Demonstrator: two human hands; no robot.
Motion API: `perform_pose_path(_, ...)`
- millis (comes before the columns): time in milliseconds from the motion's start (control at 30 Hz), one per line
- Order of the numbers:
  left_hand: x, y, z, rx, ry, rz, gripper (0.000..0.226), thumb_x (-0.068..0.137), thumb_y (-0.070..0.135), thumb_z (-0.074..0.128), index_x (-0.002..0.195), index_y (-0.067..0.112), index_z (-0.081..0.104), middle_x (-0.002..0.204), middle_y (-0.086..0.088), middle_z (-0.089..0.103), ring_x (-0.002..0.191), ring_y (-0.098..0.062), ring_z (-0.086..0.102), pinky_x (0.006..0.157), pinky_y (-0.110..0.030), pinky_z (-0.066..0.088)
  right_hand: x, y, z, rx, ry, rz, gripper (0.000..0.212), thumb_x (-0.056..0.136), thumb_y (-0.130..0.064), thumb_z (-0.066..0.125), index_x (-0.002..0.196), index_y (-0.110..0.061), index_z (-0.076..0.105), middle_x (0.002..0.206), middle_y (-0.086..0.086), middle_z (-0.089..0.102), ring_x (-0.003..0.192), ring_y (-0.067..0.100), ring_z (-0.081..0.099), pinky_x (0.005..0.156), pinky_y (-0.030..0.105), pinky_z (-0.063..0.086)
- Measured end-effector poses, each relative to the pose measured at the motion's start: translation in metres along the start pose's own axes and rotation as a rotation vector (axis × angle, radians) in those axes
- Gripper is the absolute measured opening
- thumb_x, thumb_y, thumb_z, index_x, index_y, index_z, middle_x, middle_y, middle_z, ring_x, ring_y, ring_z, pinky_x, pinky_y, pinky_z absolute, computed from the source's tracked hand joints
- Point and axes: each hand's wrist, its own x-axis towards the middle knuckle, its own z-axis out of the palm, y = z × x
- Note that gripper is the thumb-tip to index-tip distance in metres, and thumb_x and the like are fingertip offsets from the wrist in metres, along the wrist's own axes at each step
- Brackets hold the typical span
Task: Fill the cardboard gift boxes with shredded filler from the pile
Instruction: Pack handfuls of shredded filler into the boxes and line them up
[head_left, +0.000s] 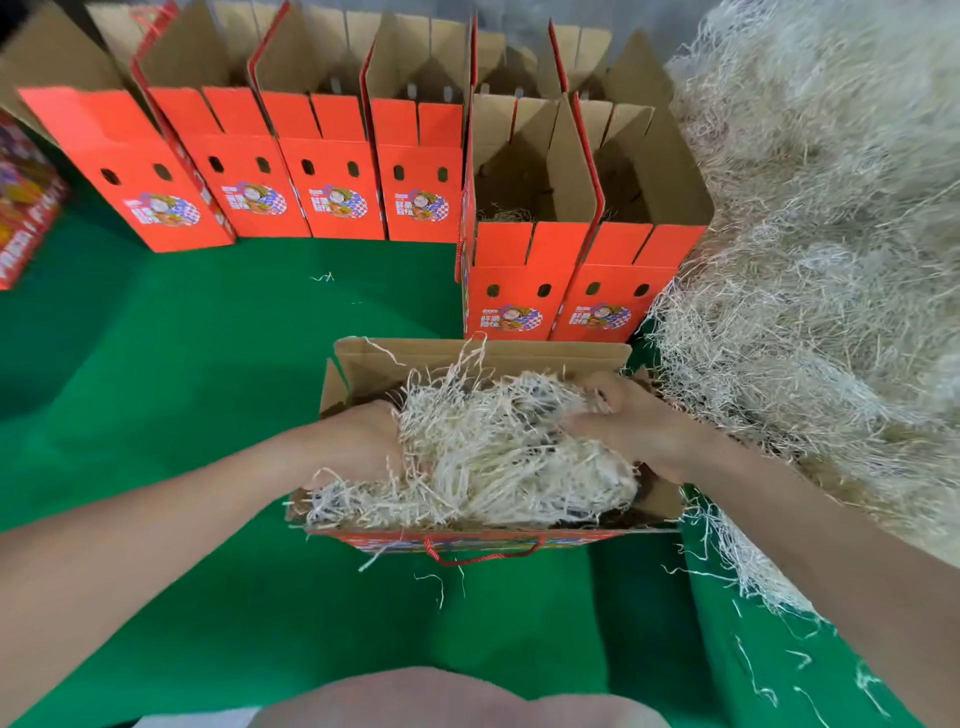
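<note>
An open cardboard gift box (483, 351) stands on the green cloth in front of me, its red rope handle on the near side. A wad of pale shredded filler (488, 452) fills its top. My left hand (358, 441) is pushed into the filler at the box's left end, its fingers buried in the shreds. My right hand (631, 421) grips the filler at the right end with curled fingers. The big filler pile (821, 270) rises on the right.
Two open red gift boxes (576, 280) stand just behind the near box, with a little filler in the left one. A row of several more red boxes (291, 166) lines the back. A printed box (23, 202) lies at the left edge. Loose shreds dot the green cloth (182, 374).
</note>
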Motion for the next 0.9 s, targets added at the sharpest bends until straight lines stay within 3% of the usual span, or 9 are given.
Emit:
perform_pose_path(133,-0.002,0.016,-0.002,-0.311,-0.154,0.119,0.015,0.085,0.027,0.066,0.086,0.033,0.053,0.08,0.015,0.054,0.08,-0.004,0.056,0.07,-0.011,0.043,-0.005,-0.013,0.003,-0.025,-0.184,-0.231,0.084,0.068,-0.05,0.075,0.13,-0.061,0.02,0.143,-0.027,0.018,0.13,0.001,0.019,0.106,0.034,0.021)
perform_pose_path(233,0.009,0.025,-0.006,-0.544,-0.283,0.04,0.073,0.075,0.037,0.075,0.135,0.022,0.037,0.132,0.015,0.044,0.133,-0.011,0.03,0.112,-0.038,0.019,0.006,-0.016,0.015,-0.443,-0.257,-0.209,0.08,0.083,-0.03,0.066,0.142,-0.048,0.015,0.151,-0.016,0.018,0.13,0.005,0.027,0.103,0.022,0.016)
perform_pose_path(300,0.025,0.023,-0.004,-0.448,-0.174,-0.052,0.058,0.083,0.026,0.069,0.13,0.009,0.039,0.133,-0.006,0.044,0.127,-0.023,0.039,0.107,-0.038,0.028,0.016,-0.013,0.019,-0.702,-0.199,-0.123,0.065,0.088,-0.012,0.057,0.144,-0.027,0.027,0.146,0.0,0.036,0.113,0.013,0.052,0.098,0.021,0.038)
perform_pose_path(367,0.042,0.008,-0.003,-0.086,-0.019,-0.065,0.015,0.09,0.016,0.056,0.095,0.004,0.05,0.096,-0.007,0.053,0.085,-0.019,0.054,0.076,-0.026,0.046,0.019,-0.011,0.013,-0.887,-0.111,-0.059,0.054,0.087,-0.002,0.051,0.137,-0.016,0.039,0.133,0.005,0.049,0.105,0.018,0.056,0.088,0.026,0.047)
perform_pose_path(433,0.054,-0.007,-0.002,0.193,0.032,-0.052,0.027,0.09,0.009,0.051,0.065,0.009,0.041,0.063,-0.002,0.041,0.051,-0.012,0.038,0.043,-0.018,0.03,0.022,-0.01,0.004,-0.947,-0.092,-0.005,0.051,0.085,0.002,0.048,0.134,-0.012,0.04,0.128,0.004,0.05,0.106,0.02,0.054,0.085,0.027,0.046)
perform_pose_path(567,0.072,-0.006,0.003,0.288,-0.004,0.014,0.034,0.091,0.015,0.047,0.058,0.013,0.038,0.051,0.002,0.037,0.041,-0.01,0.031,0.027,-0.014,0.019,0.037,-0.018,0.008,-0.85,-0.181,-0.039,0.05,0.088,-0.012,0.056,0.134,-0.01,0.035,0.094,-0.001,0.054,0.071,0.007,0.053,0.054,0.017,0.042)
perform_pose_path(667,0.094,0.011,0.013,0.27,-0.05,-0.008,0.029,0.094,0.023,0.044,0.066,0.016,0.042,0.064,0.003,0.041,0.051,-0.008,0.035,0.042,-0.014,0.032,0.06,-0.02,0.032,-0.872,-0.31,0.001,0.049,0.09,-0.004,0.047,0.137,-0.003,0.031,0.08,0.001,0.051,0.053,0.009,0.041,0.04,0.017,0.032)
perform_pose_path(733,0.106,0.015,0.02,0.264,-0.126,-0.021,0.017,0.095,0.025,0.044,0.088,0.016,0.057,0.084,0.0,0.056,0.065,-0.012,0.046,0.062,-0.02,0.042,0.072,-0.018,0.047,-0.93,-0.351,0.011,0.044,0.091,-0.005,0.05,0.133,-0.001,0.038,0.078,0.003,0.048,0.061,0.014,0.042,0.051,0.02,0.036)
perform_pose_path(900,0.109,0.005,0.041,0.225,-0.275,-0.143,0.041,0.1,0.008,0.028,0.138,-0.005,0.036,0.146,-0.017,0.035,0.131,-0.026,0.039,0.097,-0.024,0.033,0.081,-0.014,0.056,-1.24,-0.462,0.134,0.043,0.097,-0.023,0.046,0.137,-0.009,0.041,0.13,0.007,0.052,0.086,0.018,0.055,0.06,0.025,0.042)
